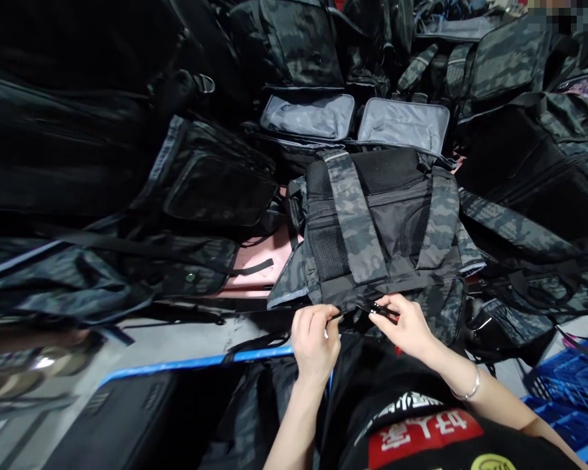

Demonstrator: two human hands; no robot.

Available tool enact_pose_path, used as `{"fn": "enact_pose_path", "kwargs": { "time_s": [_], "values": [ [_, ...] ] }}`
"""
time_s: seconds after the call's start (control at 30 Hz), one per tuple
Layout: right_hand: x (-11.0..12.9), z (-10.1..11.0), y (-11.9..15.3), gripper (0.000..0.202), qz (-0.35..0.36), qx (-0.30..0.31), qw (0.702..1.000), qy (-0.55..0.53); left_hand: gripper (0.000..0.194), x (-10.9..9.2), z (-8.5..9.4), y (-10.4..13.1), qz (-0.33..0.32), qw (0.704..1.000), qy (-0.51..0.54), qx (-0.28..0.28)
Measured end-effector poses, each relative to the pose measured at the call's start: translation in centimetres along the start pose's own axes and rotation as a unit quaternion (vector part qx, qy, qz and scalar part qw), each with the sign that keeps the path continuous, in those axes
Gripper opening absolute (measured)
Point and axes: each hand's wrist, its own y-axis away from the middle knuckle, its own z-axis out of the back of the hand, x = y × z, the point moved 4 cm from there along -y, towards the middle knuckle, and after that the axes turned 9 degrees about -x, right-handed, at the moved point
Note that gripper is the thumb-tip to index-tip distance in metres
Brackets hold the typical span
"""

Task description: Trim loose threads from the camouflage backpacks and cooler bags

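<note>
A dark camouflage backpack [396,222] lies in front of me with its shoulder straps and mesh back panel facing up. At its near edge, my left hand [316,339] is closed in a pinch on a thin black strap [335,317], most of it hidden by the fingers. Just to the right, my right hand [406,323] is closed around small black thread snips [383,311], whose tip points left towards the backpack's lower edge. Both hands are close together, a short gap between them.
More camouflage bags crowd the pink-topped table [259,261], with two open grey-lined compartments [404,124] behind. A blue-rimmed bin [259,353] with dark bags stands below left. Blue plastic crates [571,372] sit at the right. A blurred person's arm [34,341] shows far left.
</note>
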Motion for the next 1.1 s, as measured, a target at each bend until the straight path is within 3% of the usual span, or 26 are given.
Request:
{"fn": "enact_pose_path", "kwargs": {
  "time_s": [0.33, 0.43, 0.63, 0.73, 0.8, 0.87, 0.97, 1.03, 1.1],
  "values": [
    [0.8, -0.8, 0.1, 0.016, 0.070, 0.015, 0.994, 0.084, 0.005, 0.0, 0.0, 0.1, 0.011, 1.000, -0.002, 0.006],
    [1.1, -0.9, 0.0, 0.015, 0.076, 0.014, 0.995, 0.063, 0.004, 0.1, 0.0, 0.1, 0.017, 1.000, -0.004, 0.013],
    [2.7, 0.2, 1.1, 0.022, 0.136, 0.054, 0.989, 0.028, 0.003, 1.3, 0.5, -0.7, -0.047, 0.998, -0.031, -0.011],
    [2.8, 2.3, 2.2, 0.024, 0.198, 0.055, 0.978, 0.047, 0.006, 2.7, 1.2, -1.6, -0.054, 0.996, -0.056, -0.043],
    [1.9, 4.4, 2.9, 0.020, 0.222, 0.021, 0.973, 0.053, 0.009, 3.3, 1.6, -1.8, -0.055, 0.995, -0.063, -0.048],
    [-0.2, 7.0, 3.2, 0.019, 0.200, -0.055, 0.976, 0.061, 0.013, 3.4, 1.8, -1.3, -0.058, 0.994, -0.063, -0.061],
    [-4.7, 11.3, 2.6, 0.022, 0.081, -0.214, 0.971, 0.076, 0.022, 2.0, 1.3, 0.8, -0.068, 0.992, -0.045, -0.097],
    [-7.6, 13.4, 1.5, 0.028, 0.003, -0.267, 0.962, 0.066, 0.020, 0.3, -0.5, 2.6, -0.088, 0.995, -0.002, -0.041],
    [-9.6, 14.6, 0.0, 0.031, -0.046, -0.274, 0.960, 0.044, 0.015, -2.0, -3.1, 3.9, -0.142, 0.985, 0.054, 0.083]
  ]
}}
